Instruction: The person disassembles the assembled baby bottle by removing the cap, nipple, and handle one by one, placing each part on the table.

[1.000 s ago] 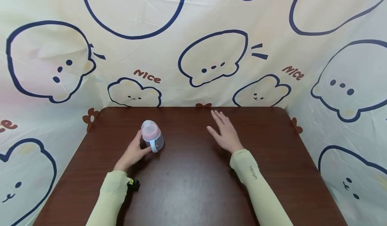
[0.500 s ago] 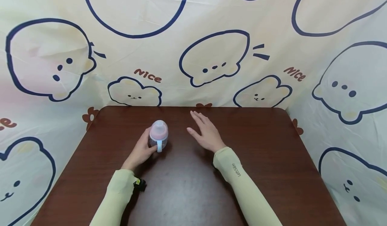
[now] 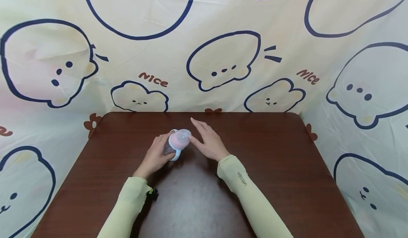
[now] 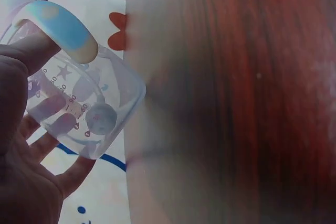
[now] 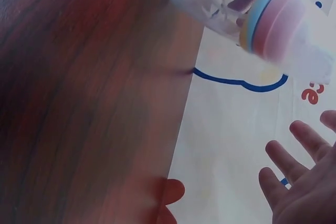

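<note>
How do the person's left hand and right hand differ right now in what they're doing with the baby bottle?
The left hand grips the baby bottle round its clear body, fingers curled; the right hand holds nothing. The left hand's fingers wrap the bottle, while the right hand's fingers are straight and spread, beside the bottle's cap. Whether the right hand touches the cap cannot be told. Both are above the brown table, and both arms wear pale yellow-green sleeves.
</note>
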The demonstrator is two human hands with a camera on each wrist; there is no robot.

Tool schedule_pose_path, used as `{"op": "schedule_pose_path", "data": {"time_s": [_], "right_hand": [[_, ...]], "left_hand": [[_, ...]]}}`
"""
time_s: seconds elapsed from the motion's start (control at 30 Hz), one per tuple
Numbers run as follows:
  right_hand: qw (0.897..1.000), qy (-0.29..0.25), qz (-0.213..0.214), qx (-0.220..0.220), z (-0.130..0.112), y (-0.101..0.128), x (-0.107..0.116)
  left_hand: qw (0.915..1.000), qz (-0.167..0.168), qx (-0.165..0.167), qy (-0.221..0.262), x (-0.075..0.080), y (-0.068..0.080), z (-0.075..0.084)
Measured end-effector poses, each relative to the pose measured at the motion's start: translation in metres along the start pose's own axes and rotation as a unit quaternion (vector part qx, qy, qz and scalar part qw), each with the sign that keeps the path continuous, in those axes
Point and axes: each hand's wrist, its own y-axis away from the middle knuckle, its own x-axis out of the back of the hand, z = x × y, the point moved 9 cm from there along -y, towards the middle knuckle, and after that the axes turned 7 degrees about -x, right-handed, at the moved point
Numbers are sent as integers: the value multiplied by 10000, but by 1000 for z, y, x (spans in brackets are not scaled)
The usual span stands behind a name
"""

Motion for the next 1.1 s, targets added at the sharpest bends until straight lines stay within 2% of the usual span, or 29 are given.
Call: {"op": "schedule_pose_path", "data": {"time_s": [0.3, 0.5, 0.77, 0.97, 1.1], "right_hand": [[9983, -505, -273, -51, -6, -1, -12], [9965, -790, -254, -54, -10, -5, -12], [9973, -622, -384, -85, -6, -8, -25], [9971, -642, -350, -223, -2, -8, -27], [9966, -697, -367, -242, 0, -5, -30]], "left_hand": [[9978, 38, -173, -638, -5, -3, 12], [9956, 28, -305, -884, -9, -8, 21], [9941, -43, -280, -1045, -12, -9, 23], [9910, -63, -443, -1258, -12, -14, 22], [9943, -122, -434, -969, -17, -17, 21]]}}
